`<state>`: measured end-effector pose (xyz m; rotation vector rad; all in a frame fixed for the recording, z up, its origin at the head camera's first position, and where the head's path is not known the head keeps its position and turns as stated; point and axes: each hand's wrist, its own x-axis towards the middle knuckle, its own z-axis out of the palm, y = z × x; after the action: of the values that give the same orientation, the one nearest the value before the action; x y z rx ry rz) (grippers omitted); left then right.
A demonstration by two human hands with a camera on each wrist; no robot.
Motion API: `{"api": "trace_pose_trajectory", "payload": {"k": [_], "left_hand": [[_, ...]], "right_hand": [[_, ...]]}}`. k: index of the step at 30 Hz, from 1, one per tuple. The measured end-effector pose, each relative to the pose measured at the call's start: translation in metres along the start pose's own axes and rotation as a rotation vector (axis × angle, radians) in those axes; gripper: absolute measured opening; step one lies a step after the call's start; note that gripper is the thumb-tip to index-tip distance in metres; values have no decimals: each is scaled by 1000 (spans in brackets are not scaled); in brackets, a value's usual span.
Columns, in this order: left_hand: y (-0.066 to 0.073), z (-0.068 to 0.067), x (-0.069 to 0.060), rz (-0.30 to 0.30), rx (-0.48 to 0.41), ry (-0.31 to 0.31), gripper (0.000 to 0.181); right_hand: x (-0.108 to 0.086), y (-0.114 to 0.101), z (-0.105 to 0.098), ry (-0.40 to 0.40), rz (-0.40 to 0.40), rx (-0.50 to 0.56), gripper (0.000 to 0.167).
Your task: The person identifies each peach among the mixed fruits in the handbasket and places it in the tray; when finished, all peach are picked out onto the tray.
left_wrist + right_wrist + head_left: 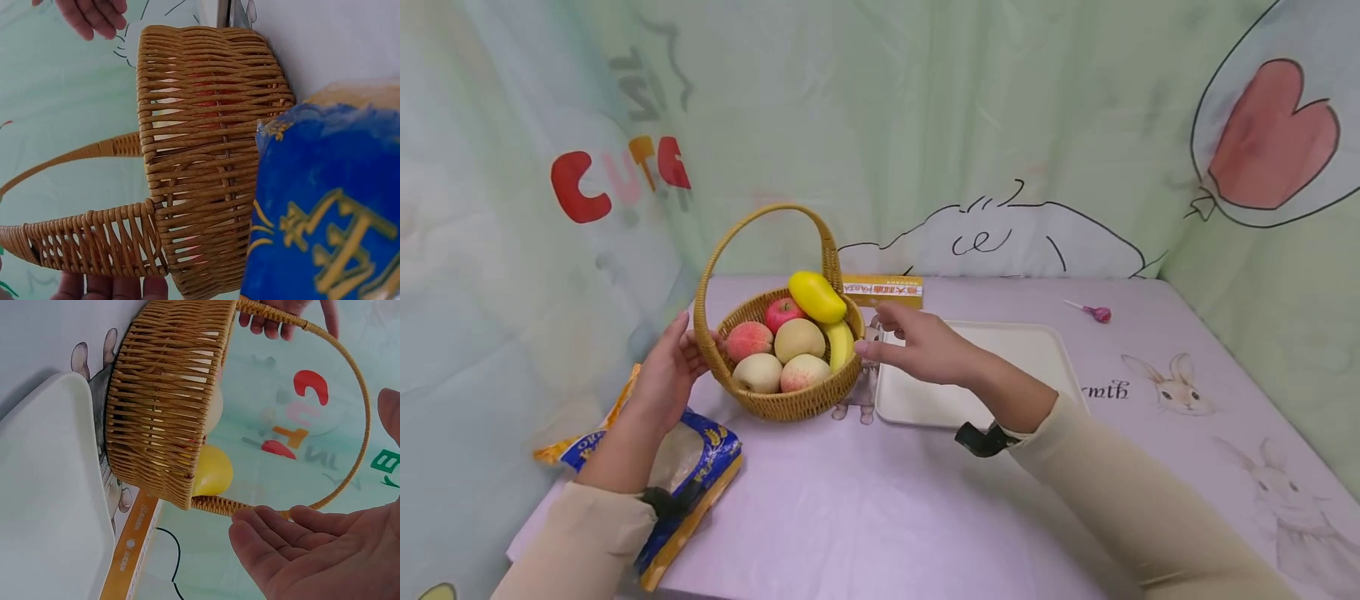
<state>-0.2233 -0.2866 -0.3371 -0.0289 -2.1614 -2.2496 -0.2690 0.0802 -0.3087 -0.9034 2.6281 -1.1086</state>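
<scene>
Golden-brown wicker held the fruit in the head view: a round basket (790, 407) with a tall arched handle stood on the table, filled with a glossy yellow mango (816, 297), a yellow banana (840, 343), a red apple (784, 313) and four rounder pale or pink fruits. Behind it, a flat orange cardboard box (887, 290) bore PASTA and Chinese characters, while red, pink and orange letters beginning CUT marked the pale green curtain (925, 100). The left hand (658, 375) had its thumb raised apart from its fingers, which reached behind the handle's left foot; the right hand (925, 346) had thumb and loosely bent fingers apart at the basket's right rim, though contact could not be told. A white rectangular tray (1030, 358) and a purple-pink lollipop (1101, 314) lay to the right on the lilac, rabbit-printed tablecloth (880, 517); a blue-and-yellow plastic bag (703, 479) lay under the left forearm. From the left wrist, yellow Chinese characters stood large on the bag's blue film, and four fingertips (109, 289) sat side by side against the handle's base. From the right wrist, the right hand's fingers lay together, nearly straight, thumb apart, their tips near the handle; the tray's edge was just beside the basket, and coloured letters showed on the curtain beyond.
</scene>
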Motion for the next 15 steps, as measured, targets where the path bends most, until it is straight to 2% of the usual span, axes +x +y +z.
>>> {"api": "trace_pose_trajectory", "payload": {"k": [3,5,7,11,15], "left_hand": [[1,1,1,16,-7,-13,52],[2,1,2,22,-9,-16,51],[3,1,2,26,-9,-19,51],[4,1,2,30,-16,-24,50],[4,2,4,23,-21,-23,50]], "right_hand": [[7,-4,-1,-20,47,50,80],[12,-7,0,-25,67,81,78],[17,-11,2,-21,81,97,73],[31,-18,9,-19,90,83,53],[46,-24,17,-27,111,47,49]]}}
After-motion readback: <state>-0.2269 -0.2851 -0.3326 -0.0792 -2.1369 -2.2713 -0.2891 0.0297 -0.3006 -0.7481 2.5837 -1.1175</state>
